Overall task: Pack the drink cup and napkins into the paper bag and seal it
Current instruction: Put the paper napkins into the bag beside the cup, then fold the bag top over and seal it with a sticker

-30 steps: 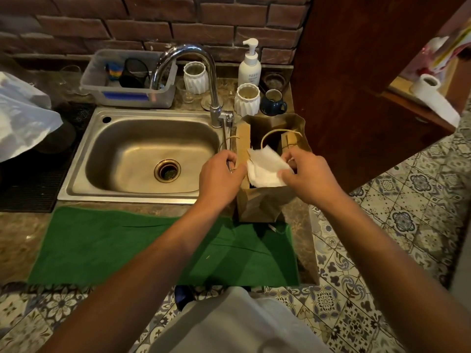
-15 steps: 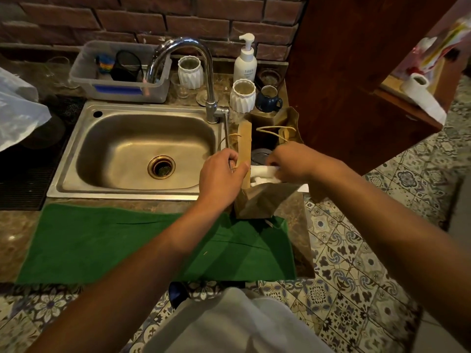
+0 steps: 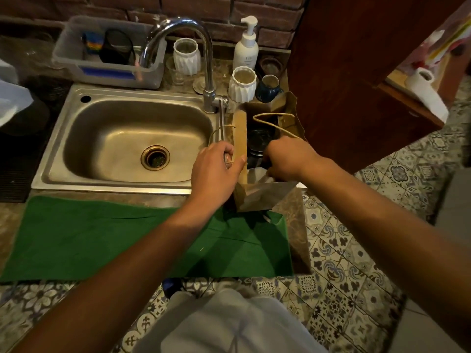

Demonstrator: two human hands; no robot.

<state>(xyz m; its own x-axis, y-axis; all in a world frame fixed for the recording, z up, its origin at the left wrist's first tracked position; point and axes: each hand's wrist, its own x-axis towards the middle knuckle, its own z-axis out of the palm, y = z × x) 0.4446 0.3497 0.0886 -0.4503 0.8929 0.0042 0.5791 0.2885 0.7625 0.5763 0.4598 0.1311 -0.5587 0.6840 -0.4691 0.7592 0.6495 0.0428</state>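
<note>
- Brown paper bag (image 3: 257,200) stands open on the counter, right of the steel sink (image 3: 132,138), its near bottom corner on the green mat (image 3: 127,238).
- Drink cup (image 3: 257,143) is inside the bag, dark lid visible through the mouth.
- Left hand (image 3: 214,169) grips the bag's left wall at the rim, thumb over the edge, fingers curled on the outside.
- Right hand (image 3: 288,156) is down in the bag mouth, fingers hidden inside; can't tell what it pinches, if anything.
- Pale patch below the right hand may be the napkins (image 3: 256,174); not clear.
- Twine handle (image 3: 275,123) loops over the opening, above the right hand.
- Faucet (image 3: 201,59), soap pump bottle (image 3: 246,47) and white ribbed cups (image 3: 242,84) sit behind the bag.
</note>
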